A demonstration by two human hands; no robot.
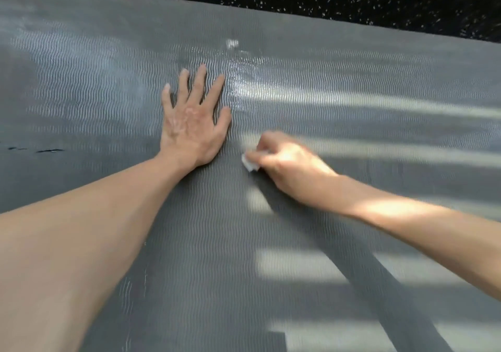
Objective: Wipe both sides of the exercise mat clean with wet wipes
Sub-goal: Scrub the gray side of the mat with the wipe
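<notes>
**Wipe under the right hand, left palm flat**

The grey mat (298,102) fills the view. The left hand (191,124) lies on it, fingers spread straight. The right hand (282,159), blurred, curls round a white wet wipe (249,163), which pokes out beneath its fingers (264,145) against the mat.

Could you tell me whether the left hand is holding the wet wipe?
No, the left hand lies flat with fingers spread on the exercise mat, while the right hand grips the wet wipe.

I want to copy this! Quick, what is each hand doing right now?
Left hand: open, fingers spread flat, pressing on the mat.
Right hand: closed, fingers curled round a white wet wipe on the mat.
</notes>
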